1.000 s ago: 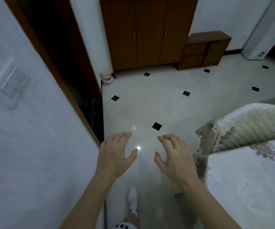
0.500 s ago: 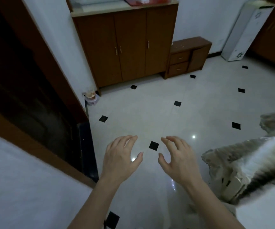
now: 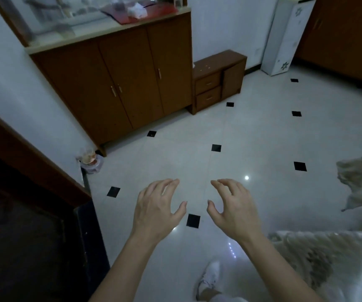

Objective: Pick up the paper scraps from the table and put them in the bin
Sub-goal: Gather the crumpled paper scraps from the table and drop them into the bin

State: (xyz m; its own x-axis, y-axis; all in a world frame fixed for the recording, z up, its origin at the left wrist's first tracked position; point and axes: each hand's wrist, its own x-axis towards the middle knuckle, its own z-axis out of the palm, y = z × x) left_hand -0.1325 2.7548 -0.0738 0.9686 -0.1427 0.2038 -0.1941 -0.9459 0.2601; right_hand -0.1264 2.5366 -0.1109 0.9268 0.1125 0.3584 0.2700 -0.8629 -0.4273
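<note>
Both hands are hovering over the tiled floor with nothing in them: the left hand and the right hand are each showing a loose, half-open grip, fingers lightly curled. This is looking like the searching step. No paper scraps and no bin are plainly showing, and only a crumpled white thing on the surface atop the wooden cabinet might be paper — too blurred to tell. The next move is calling for locating the scraps before any reach. Open floor is lying ahead toward the cabinet and the low drawer unit. A dark doorway is crowding the left side, and cloth-covered furniture is edging in just beside the right forearm.
</note>
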